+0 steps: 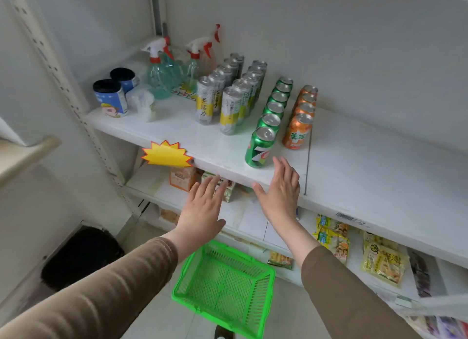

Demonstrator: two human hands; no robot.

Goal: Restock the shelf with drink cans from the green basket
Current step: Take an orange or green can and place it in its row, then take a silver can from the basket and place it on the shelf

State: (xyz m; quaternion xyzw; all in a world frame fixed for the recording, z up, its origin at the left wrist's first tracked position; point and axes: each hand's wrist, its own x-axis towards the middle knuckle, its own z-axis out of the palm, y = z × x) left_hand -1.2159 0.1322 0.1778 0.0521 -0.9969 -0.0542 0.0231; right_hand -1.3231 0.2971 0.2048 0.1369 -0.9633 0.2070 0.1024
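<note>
Brown sleeves filled the bottom of the frame as you held both hands flat with fingers spread, grasping nothing. Your left hand (202, 209) hovered at centre before the shelf (354, 166) edge; your right hand (281, 191) sat just below the front green can (259, 147), contact unclear. Below, the green basket (225, 285) lay empty. Lower-shelf snack packets (334, 240) were partly hidden and blurred.
</note>
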